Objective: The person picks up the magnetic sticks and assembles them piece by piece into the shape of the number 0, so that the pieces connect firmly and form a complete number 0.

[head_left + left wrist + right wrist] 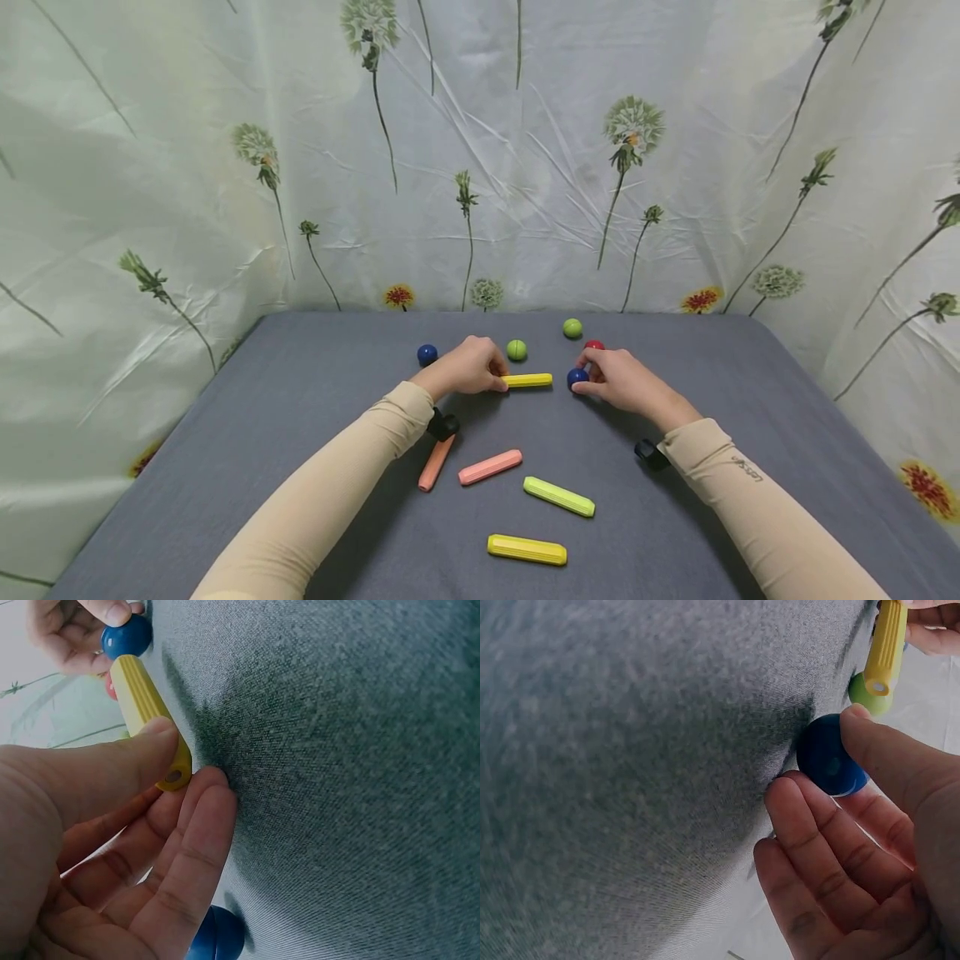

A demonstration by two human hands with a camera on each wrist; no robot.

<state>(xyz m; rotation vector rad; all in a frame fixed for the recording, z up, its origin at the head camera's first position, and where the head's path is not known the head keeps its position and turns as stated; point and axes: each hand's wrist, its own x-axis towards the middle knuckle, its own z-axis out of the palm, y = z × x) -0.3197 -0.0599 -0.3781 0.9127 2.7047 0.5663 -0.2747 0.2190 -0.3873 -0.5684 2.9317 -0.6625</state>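
Note:
My left hand (474, 365) pinches one end of a yellow ribbed stick (529, 380) between thumb and fingers. The stick points right, its far end short of the blue ball (577, 378). That ball is pinched by my right hand (619, 380) between thumb and fingertips. In the left wrist view, the stick (142, 697) shows a round hole in its near end. In the right wrist view, the blue ball (826, 754) has the thumb on its upper side. A red ball (595, 344) lies just behind the right fingers, partly hidden.
Behind the hands lie two green balls (517, 350) and another blue ball (427, 355). Nearer me on the grey cloth (360, 517) are two salmon sticks (490, 467), a lime stick (558, 497) and a second yellow stick (527, 550). A flowered curtain (540, 167) hangs behind.

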